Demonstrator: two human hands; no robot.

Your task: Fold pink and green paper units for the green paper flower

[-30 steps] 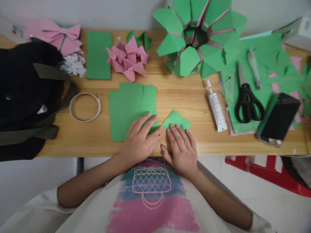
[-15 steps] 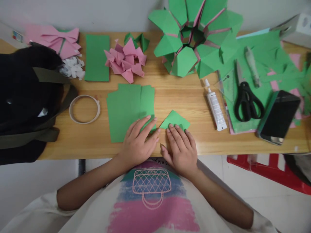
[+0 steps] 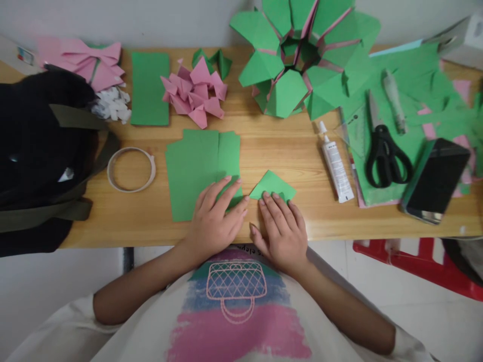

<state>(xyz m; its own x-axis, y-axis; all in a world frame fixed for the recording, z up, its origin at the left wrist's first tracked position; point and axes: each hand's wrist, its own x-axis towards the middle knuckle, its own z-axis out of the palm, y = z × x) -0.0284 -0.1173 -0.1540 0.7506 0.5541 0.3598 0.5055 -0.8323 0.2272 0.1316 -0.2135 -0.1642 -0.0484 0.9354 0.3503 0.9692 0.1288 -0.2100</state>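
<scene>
My left hand point(image 3: 217, 217) lies flat on the lower right corner of a stack of green paper sheets point(image 3: 194, 168), fingers spread and pointing up to the right. My right hand point(image 3: 281, 231) rests palm down beside it, fingertips pressing the near edge of a small folded green paper triangle point(image 3: 272, 185). The two hands almost touch near the front edge of the wooden table point(image 3: 264, 146). Neither hand grips anything.
A large green and pink folded paper ball point(image 3: 302, 55) stands at the back. Pink folded pieces point(image 3: 196, 93), a green sheet point(image 3: 150, 88), a tape ring point(image 3: 131, 169), a glue tube point(image 3: 335, 163), scissors point(image 3: 387, 153), a phone point(image 3: 435, 181) and a black bag point(image 3: 37, 151) surround the hands.
</scene>
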